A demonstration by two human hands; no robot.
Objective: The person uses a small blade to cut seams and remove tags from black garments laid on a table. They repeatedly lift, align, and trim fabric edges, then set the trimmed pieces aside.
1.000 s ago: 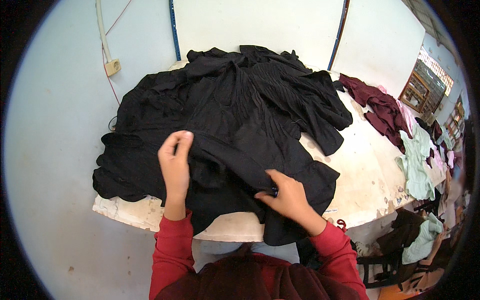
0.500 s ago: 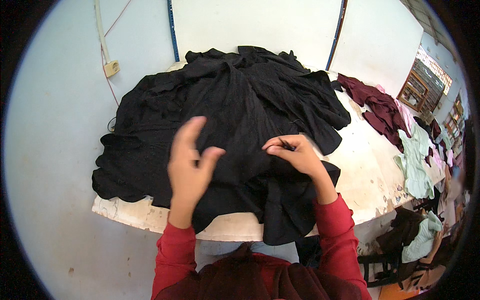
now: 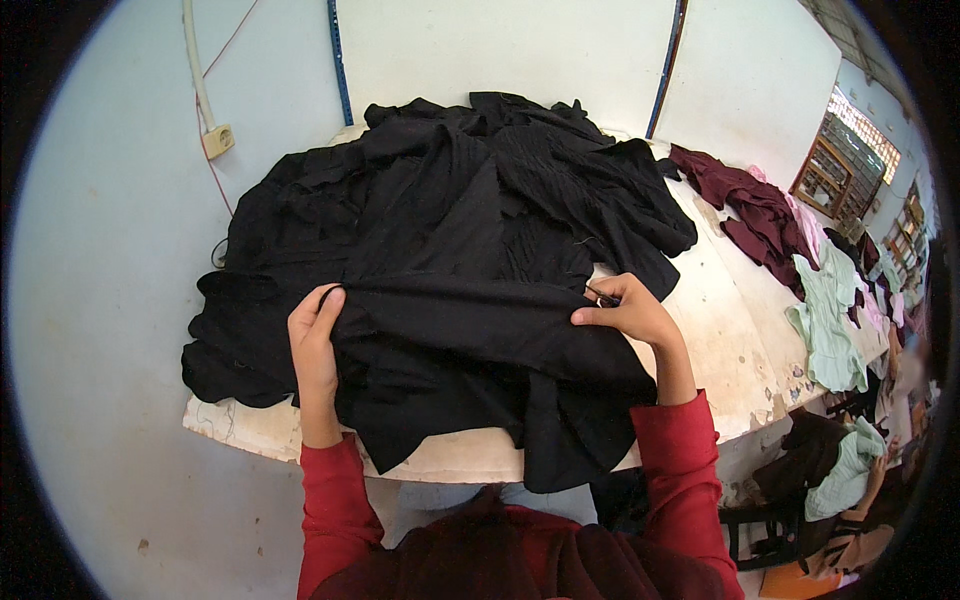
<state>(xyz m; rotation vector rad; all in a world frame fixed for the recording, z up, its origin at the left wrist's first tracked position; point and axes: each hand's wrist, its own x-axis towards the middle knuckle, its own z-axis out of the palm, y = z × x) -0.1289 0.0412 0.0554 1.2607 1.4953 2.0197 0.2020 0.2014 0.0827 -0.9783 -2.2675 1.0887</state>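
A large black cloth garment (image 3: 420,225) lies in rumpled folds over most of the pale table. My left hand (image 3: 316,335) is closed on its near part, thumb and fingers pinching the edge of a fold. On the other side, my right hand (image 3: 632,312) pinches the same fold. Between the two hands the cloth (image 3: 460,315) is stretched in a nearly straight line, with its lower part hanging toward me over the table's front edge. A small dark thin object (image 3: 603,297) sits in the curled fingers of my right hand; its kind I cannot make out.
The worn pale table (image 3: 735,345) has a peeling front edge. To the right lie maroon cloth (image 3: 750,205) and a pale green garment (image 3: 830,320). A wall socket (image 3: 219,141) with a cable is at left. White panels (image 3: 510,55) stand behind; a dark stool (image 3: 765,540) is lower right.
My left hand was raised open over the cloth; it has moved left and down and gripped the fold. My right hand has shifted slightly right and gripped the cloth, which is now drawn taut.
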